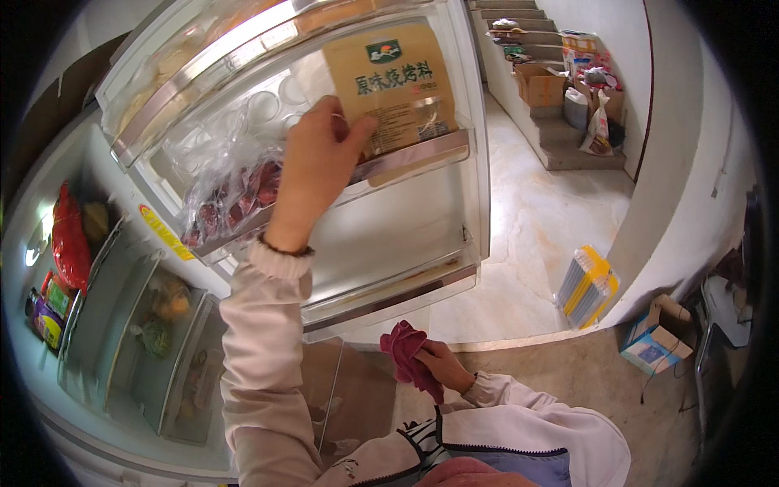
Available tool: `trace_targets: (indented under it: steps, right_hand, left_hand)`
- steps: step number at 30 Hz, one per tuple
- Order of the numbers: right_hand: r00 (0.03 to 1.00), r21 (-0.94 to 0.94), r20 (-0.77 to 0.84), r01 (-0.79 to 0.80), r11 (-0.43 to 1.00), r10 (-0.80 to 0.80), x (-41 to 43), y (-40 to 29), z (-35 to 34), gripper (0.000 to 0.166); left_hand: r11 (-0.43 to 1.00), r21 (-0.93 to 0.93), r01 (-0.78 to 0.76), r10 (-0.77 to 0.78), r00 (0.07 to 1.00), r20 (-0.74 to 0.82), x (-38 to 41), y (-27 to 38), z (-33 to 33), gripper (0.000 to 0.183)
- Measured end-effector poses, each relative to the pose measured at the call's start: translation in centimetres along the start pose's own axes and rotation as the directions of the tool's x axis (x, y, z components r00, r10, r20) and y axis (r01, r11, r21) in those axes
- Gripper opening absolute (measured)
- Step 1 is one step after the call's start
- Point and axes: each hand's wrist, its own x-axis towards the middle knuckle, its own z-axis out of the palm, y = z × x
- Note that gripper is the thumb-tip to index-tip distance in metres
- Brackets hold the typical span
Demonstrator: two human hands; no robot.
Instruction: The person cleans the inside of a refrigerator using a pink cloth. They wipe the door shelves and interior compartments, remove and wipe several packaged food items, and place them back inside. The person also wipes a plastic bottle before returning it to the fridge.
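Observation:
My left hand [322,155] is at the middle bin of the open refrigerator door [389,222], its fingers curled and partly hidden. Its thumb lies against or just in front of a tan seasoning packet [395,91] that stands in this bin. To the left of the hand, a clear plastic bag of dark red items [234,198] rests in the same bin. Low in front of my body, my right hand [444,365] holds a crumpled maroon cloth [406,356].
Refrigerator shelves [103,329] with a red bag [69,237], jars and bagged produce lie at left. Beyond the door, stairs [569,143] carry cardboard boxes and bags. A yellow-and-grey pack [587,286] and an open carton [657,335] are on the floor at right.

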Motion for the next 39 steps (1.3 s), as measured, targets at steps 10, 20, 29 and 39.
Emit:
trace_targets:
  steps: [10, 20, 29, 39]
  right_hand:
    - [0.965, 0.693, 0.213, -0.26, 0.672, 0.153, 1.0, 3.1, 1.4, 0.037]
    - [0.914, 0.694, 0.352, -0.399, 0.599, 0.2, -0.3, 3.5, 3.8, 0.056]
    - [0.904, 0.603, 0.331, -0.424, 0.676, 0.271, 0.7, 6.2, 6.1, 0.053]
    - [0.959, 0.307, 0.24, -0.222, 0.925, 0.151, 0.9, 6.8, 7.3, 0.048]
  left_hand:
    - [0.786, 0.365, -0.499, 0.598, 0.764, -0.243, -11.8, 1.3, -0.7, 0.054]
    - [0.772, 0.614, 0.168, -0.076, 0.982, -0.174, -36.8, -9.7, -8.9, 0.03]
    - [0.228, 0.83, 0.509, -0.495, 0.795, -0.352, -45.4, -15.6, -17.5, 0.072]
    - [0.235, 0.852, 0.467, -0.352, 0.858, -0.373, -45.8, -17.7, -18.0, 0.043]
